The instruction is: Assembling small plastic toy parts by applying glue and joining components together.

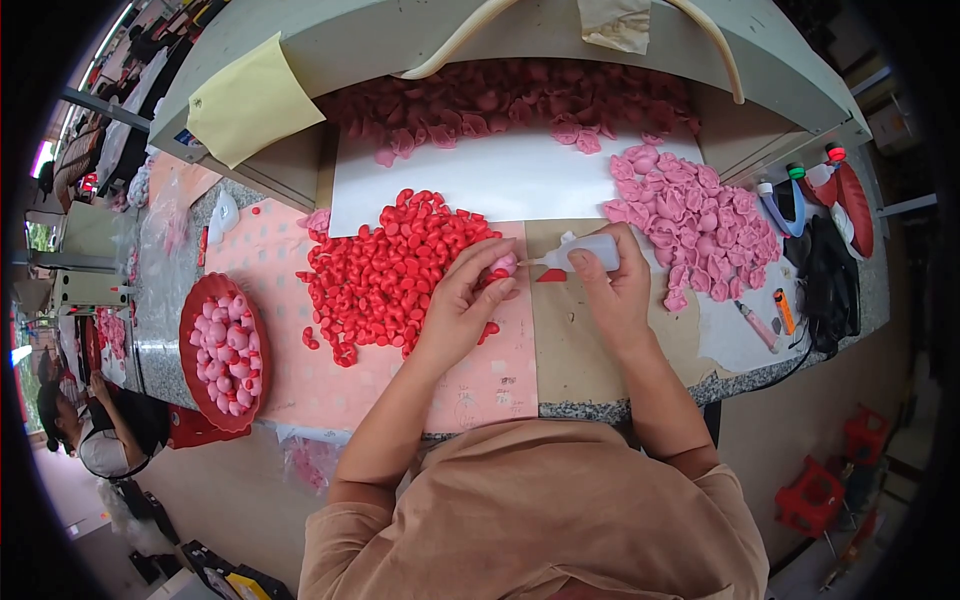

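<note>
left hand [462,300] pinches small pink piece [503,264] | right hand [612,283] grips glue bottle [585,249], tip at 9 o'clock | squeeze softly, hold piece still | red pieces pile [385,275] just beside

Stone worktop [640,405] — pink mat [330,380], white sheet [500,180], cardboard [570,340].

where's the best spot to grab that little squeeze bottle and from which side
Grip the squeeze bottle around its soft, wider body, coming from the right, as the right hand does. It lies roughly level with its thin nozzle aimed left at the pink piece in the left hand, so the nozzle end must stay free.
</note>
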Demonstrator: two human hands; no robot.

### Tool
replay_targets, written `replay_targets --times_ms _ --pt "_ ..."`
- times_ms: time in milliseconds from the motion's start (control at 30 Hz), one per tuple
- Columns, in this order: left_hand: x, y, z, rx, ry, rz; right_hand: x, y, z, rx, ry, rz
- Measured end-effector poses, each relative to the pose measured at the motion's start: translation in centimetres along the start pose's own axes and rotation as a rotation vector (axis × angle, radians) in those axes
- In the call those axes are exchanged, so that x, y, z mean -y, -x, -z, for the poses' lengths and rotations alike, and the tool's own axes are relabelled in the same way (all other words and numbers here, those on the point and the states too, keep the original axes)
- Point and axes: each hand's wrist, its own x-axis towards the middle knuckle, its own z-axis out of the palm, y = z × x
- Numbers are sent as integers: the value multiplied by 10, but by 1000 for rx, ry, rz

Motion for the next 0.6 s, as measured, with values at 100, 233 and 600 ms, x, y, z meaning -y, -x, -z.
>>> replay_targets --times_ms 100,233,600 --pt "0 0 0 -1 -4 -1 1 0 0 -6 28 9" --pt "-1 0 -1 -3 -11 3 2 -1 0 -13 46 36" --pt "0 0 0 -10 -15 8 3 -1 1 -10 65 52"
